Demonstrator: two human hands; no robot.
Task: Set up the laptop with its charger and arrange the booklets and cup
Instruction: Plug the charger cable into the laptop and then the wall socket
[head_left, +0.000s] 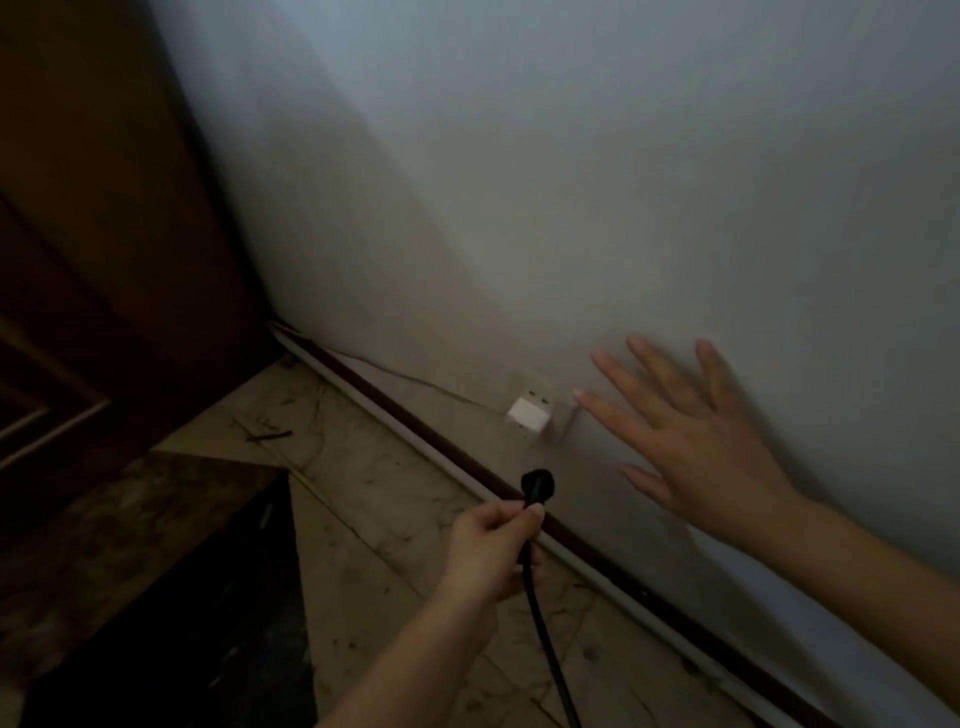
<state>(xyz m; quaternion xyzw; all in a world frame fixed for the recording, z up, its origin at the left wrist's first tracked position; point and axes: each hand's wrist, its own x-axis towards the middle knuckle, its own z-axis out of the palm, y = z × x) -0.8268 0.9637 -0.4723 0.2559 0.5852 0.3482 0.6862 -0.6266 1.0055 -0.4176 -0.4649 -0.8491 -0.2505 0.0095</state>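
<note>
1. The left grip (498, 540) is closed round the black cord (545, 639) just behind the plug (538, 486). Fingers and thumb curl about it, and the plug head sticks out just beyond the knuckles, toward the wall (571, 182).
2. The right grip (691, 447) holds nothing. Its fingers are straight and spread, up and to the right of the left grip. I cannot tell whether the palm touches the wall.
3. The wall socket (545, 415) sits just beyond the plug, between the two grips and near the right grip's fingertips. A white adapter (527, 414) occupies part of it.
4. By my judgement the plug is light and rigid, while the cord is limp and rubbery, trailing down below the left grip. Holding the cord gives poor aim. The moulded plug body is the better hold, so the pins push straight in.
5. The pins are hidden, so I cannot tell which way they face.
6. No brand, label or writing is readable in this dim, blurred view.
7. The laptop, booklets and cup are out of view.
</note>
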